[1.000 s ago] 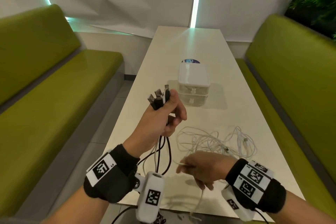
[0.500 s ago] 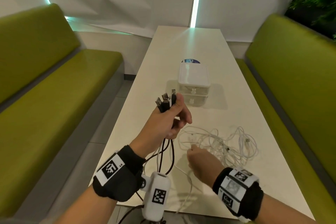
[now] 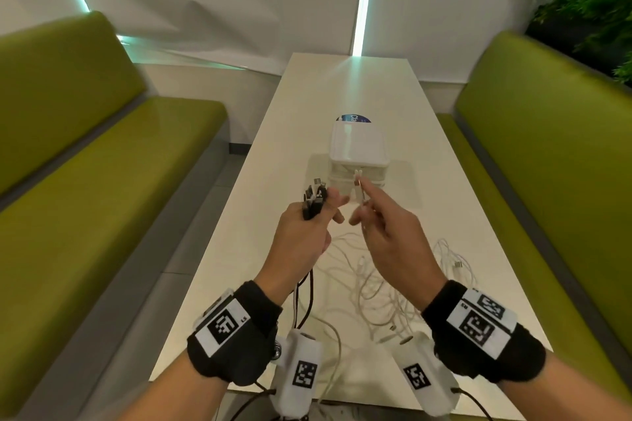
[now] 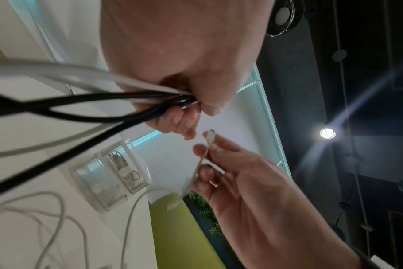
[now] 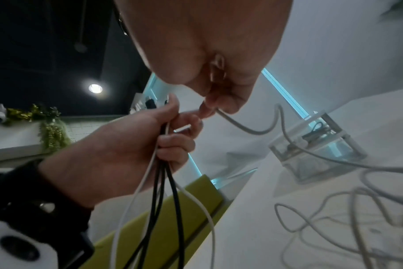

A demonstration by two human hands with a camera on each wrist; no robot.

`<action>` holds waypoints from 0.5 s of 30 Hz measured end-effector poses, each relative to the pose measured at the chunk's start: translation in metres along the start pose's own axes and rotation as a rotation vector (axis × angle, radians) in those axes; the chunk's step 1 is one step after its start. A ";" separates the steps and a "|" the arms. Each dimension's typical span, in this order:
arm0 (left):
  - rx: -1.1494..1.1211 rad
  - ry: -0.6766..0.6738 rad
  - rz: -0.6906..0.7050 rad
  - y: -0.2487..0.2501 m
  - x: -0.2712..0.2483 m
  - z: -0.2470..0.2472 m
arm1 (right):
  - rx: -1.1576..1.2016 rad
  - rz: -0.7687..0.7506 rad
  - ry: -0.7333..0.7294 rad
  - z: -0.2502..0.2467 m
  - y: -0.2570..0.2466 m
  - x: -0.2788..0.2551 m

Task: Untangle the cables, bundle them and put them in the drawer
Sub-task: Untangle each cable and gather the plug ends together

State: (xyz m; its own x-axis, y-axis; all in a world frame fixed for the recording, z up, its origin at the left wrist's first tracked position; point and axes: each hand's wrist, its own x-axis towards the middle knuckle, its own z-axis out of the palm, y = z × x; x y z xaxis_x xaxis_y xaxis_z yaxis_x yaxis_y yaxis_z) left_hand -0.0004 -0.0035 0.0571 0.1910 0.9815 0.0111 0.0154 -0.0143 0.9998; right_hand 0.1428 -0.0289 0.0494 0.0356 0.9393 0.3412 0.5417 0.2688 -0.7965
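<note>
Left hand grips several gathered cable ends; right hand pinches a white plug. White tangle remains on counter; drawer unit, apparently closed, far centre.

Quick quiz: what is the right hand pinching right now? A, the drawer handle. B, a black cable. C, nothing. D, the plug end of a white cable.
D: the right hand pinches a white cable just below its plug, held up beside the left hand, which grips the black cables.
</note>
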 end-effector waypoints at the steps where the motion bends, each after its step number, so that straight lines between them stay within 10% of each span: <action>1: 0.020 0.007 -0.004 0.000 0.000 0.000 | -0.001 -0.014 -0.042 0.002 -0.003 0.001; 10: 0.195 -0.102 0.077 -0.003 0.000 0.002 | 0.173 -0.013 -0.142 0.007 -0.006 -0.005; 15: 0.008 0.063 0.124 -0.004 -0.001 -0.001 | 0.142 -0.083 -0.182 0.002 0.001 -0.007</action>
State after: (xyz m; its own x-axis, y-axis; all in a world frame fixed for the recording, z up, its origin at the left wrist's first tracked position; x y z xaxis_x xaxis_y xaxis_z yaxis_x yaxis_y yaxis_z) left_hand -0.0014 -0.0038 0.0530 0.1301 0.9821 0.1360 0.0031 -0.1376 0.9905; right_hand 0.1414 -0.0343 0.0450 -0.1627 0.9322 0.3233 0.4127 0.3619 -0.8359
